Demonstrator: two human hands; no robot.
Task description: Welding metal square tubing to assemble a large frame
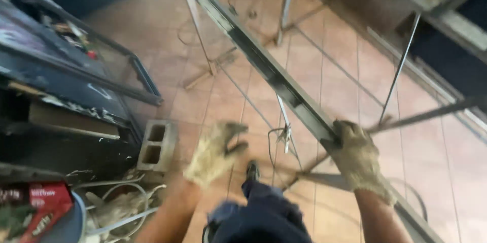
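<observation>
A long grey metal bar (264,65) runs diagonally from the top centre down to the lower right, above a tiled floor. My right hand (357,159), in a worn tan work glove, is closed around the bar near its lower part. My left hand (215,152), also gloved, hangs in the air left of the bar with fingers spread and nothing in it; it is blurred. Below, between my arms, my dark trouser leg and shoe (252,171) show.
A grey concrete block (154,144) with two holes lies on the reddish tiled floor (329,55). Dark metal frames and clutter (66,70) fill the left side. Thin metal stands (203,35) and rods (401,65) rise under and beside the bar. Coiled wire (122,202) lies lower left.
</observation>
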